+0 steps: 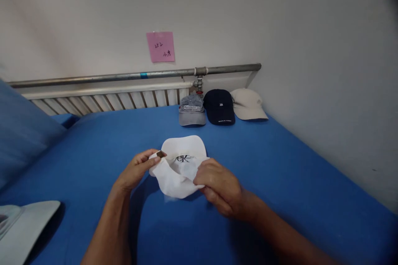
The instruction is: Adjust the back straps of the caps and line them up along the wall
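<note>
A white baseball cap (pixel 183 145) with black "CK" lettering is held between my hands above the blue sheet, its brim pointing away from me. My left hand (pixel 138 169) pinches the cap's left edge, where a small brown patch or buckle shows beside the thumb. On the right side, my right hand (pixel 219 186) has its fingers curled round the rim of the fabric. The cap's crown looks partly folded in, with an opening between the two hands.
Along the wall stand a grey cap (pixel 192 112), a navy cap (pixel 219 107) and a beige cap (pixel 248 105). A pale brim (pixel 34 223) lies at the lower left. Behind are a radiator (pixel 124 99), a metal pipe (pixel 108 77) and a pink note (pixel 161 46). Blue cloth (pixel 25 132) hangs left.
</note>
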The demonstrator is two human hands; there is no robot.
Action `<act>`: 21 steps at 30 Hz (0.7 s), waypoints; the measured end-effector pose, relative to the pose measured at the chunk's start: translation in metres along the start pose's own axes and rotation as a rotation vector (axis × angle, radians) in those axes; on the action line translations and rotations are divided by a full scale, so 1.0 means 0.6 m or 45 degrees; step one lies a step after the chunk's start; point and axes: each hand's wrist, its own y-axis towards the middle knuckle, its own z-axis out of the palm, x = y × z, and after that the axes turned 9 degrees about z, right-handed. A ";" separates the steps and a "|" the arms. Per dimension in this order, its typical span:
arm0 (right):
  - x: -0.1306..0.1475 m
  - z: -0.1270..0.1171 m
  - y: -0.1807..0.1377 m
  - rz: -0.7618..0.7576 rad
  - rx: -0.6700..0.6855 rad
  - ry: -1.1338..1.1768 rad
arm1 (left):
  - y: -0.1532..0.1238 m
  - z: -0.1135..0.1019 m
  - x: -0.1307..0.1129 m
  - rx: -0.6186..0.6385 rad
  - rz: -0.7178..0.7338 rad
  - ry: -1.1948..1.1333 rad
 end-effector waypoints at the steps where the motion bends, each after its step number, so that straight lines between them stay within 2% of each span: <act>1: 0.002 0.003 -0.001 0.119 0.000 0.108 | -0.001 0.007 -0.004 0.048 -0.036 0.013; 6: 0.004 0.016 0.004 0.819 0.042 0.860 | -0.001 0.031 -0.012 0.232 -0.174 0.084; 8: -0.003 0.018 0.009 0.956 -0.032 1.170 | -0.001 0.030 -0.009 0.263 -0.159 0.135; 11: -0.014 0.016 0.016 0.979 -0.143 1.492 | -0.002 0.025 -0.006 0.271 -0.163 0.122; 13: -0.018 0.014 0.017 0.985 -0.142 1.509 | -0.003 0.024 -0.005 0.256 -0.181 0.057; 21: -0.030 0.031 0.016 1.194 -0.044 1.198 | -0.005 0.033 -0.002 0.233 -0.177 -0.119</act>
